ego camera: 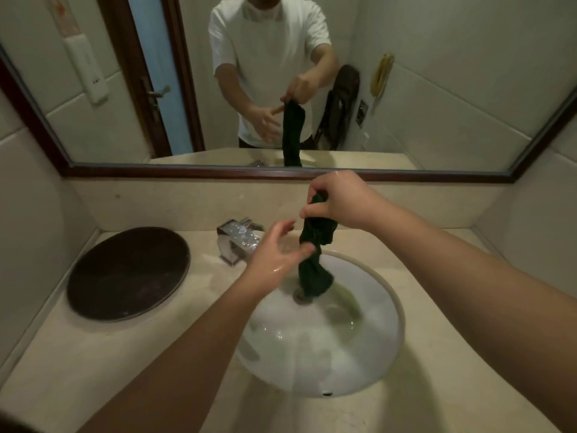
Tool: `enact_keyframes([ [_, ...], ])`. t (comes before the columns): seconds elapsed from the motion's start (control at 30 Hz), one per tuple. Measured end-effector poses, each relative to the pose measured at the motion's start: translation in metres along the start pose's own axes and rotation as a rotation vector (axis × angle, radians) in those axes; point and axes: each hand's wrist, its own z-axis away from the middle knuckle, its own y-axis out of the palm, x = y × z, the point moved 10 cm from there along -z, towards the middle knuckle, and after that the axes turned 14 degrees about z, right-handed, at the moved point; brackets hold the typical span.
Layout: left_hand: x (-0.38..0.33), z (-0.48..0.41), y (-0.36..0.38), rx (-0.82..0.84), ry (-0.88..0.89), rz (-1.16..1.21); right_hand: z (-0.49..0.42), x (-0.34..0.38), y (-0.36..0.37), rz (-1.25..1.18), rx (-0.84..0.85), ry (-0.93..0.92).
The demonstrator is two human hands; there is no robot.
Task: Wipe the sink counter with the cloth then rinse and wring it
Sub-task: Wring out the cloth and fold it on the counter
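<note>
Both forearms come in from the bottom and right edges, cut off above the elbow. Between them the white sink (374, 348) is set into the beige desk (93, 370). Its bowl is wet and smeared with blur, so the water inside is hard to read. A pale greenish shape lies in it, too vague to name.

The drain is mostly hidden behind the lower end of the dark green cloth (315, 273), which hangs twisted and upright over the middle of the bowl. The left hand (274, 254) is wet, spread wide and holds nothing. Its fingertips are at the cloth's middle, though whether they touch it is unclear. Higher up, the right hand (340, 201) pinches the cloth's bunched top, which is mostly hidden inside its curled fingers.

The left hand covers part of the chrome faucet (234, 242) behind it. A dark round tray (128, 273) lies on the desk, well to the left of the sink.

On the back wall the mirror (437, 104) repeats the hands and the hanging cloth. It also shows a white shirt, a door and a dark bag.
</note>
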Motion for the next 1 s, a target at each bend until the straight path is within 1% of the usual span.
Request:
enact_keyframes([
  [0.03,-0.011,-0.001,0.017,0.085,0.020,0.003,0.004,0.002,-0.009,-0.014,-0.019,-0.013],
  [0.07,-0.018,-0.003,0.032,0.136,0.025,-0.007,0.008,0.003,-0.019,-0.036,-0.040,-0.022],
  [0.1,-0.022,-0.008,0.044,0.144,0.013,-0.003,0.012,0.003,-0.029,-0.068,-0.060,-0.026],
  [0.17,-0.020,-0.020,0.056,0.100,-0.029,0.050,0.023,-0.003,-0.052,-0.163,-0.124,-0.019],
  [0.23,-0.015,-0.026,0.066,0.056,-0.076,0.083,0.035,-0.019,-0.081,-0.293,-0.249,0.008],
  [0.3,-0.004,-0.029,0.066,-0.015,-0.160,0.120,0.050,-0.049,-0.104,-0.504,-0.397,0.079],
  [0.37,0.001,-0.025,0.059,-0.109,-0.257,0.264,0.069,-0.083,-0.105,-0.653,-0.482,0.165],
  [0.4,0.004,-0.023,0.060,-0.121,-0.314,0.403,0.077,-0.100,-0.094,-0.686,-0.482,0.216],
  [0.47,0.000,-0.022,0.067,-0.083,-0.387,0.769,0.090,-0.131,-0.052,-0.744,-0.415,0.332],
  [0.53,-0.012,-0.024,0.074,-0.045,-0.369,1.084,0.100,-0.149,0.002,-0.808,-0.321,0.430],
  [0.6,-0.027,-0.027,0.084,-0.005,-0.336,1.320,0.106,-0.156,0.056,-0.904,-0.219,0.484],
  [0.63,-0.034,-0.025,0.090,0.015,-0.329,1.370,0.106,-0.154,0.081,-0.965,-0.154,0.481],
  [0.7,-0.042,-0.023,0.101,0.023,-0.336,1.361,0.102,-0.145,0.112,-1.123,-0.051,0.423],
  [0.73,-0.044,-0.022,0.105,0.017,-0.339,1.347,0.097,-0.141,0.117,-1.247,-0.032,0.388],
  [0.8,-0.049,-0.022,0.112,0.023,-0.317,1.326,0.085,-0.129,0.115,-1.531,0.044,0.282],
  [0.83,-0.051,-0.021,0.116,0.035,-0.311,1.286,0.080,-0.116,0.112,-1.599,0.134,0.207],
  [0.87,-0.052,-0.021,0.121,0.042,-0.322,1.231,0.078,-0.102,0.108,-1.602,0.235,0.126],
  [0.9,-0.051,-0.020,0.127,0.037,-0.352,1.172,0.077,-0.089,0.107,-1.536,0.314,0.076],
  [0.93,-0.050,-0.020,0.130,0.024,-0.381,1.106,0.077,-0.080,0.108,-1.433,0.358,0.044],
  [1.0,-0.048,-0.023,0.128,-0.036,-0.384,0.980,0.076,-0.073,0.110,-1.234,0.348,0.006],
])
